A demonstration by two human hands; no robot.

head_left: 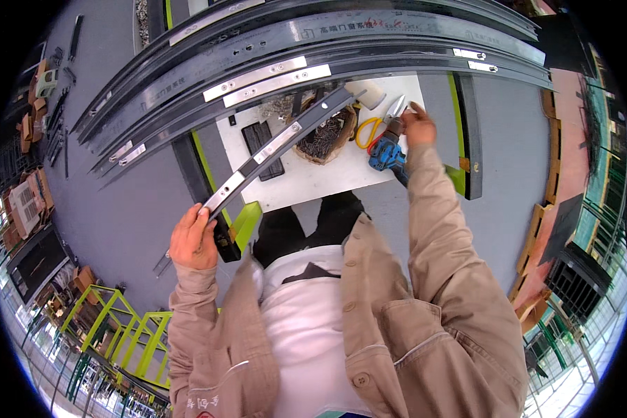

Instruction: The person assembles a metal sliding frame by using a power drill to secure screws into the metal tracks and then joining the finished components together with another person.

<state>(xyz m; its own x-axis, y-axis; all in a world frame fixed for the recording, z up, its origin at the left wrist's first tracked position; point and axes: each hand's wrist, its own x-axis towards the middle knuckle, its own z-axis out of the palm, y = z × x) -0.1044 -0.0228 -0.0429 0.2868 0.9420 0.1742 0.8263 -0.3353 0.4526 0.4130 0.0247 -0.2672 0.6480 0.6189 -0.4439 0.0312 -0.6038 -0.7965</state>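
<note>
Because left hand pinches only near end of dark metal strip slanting over white bench, far end could swing, tipping bag of fasteners. Right hand, fingers curled, hold unclear, beside blue drill; careless reach could nick fingers on scissors.

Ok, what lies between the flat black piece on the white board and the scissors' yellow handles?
In the head view: an open bag of dark screws, with the bar held by the left hand slanting over its upper-left edge.
</note>
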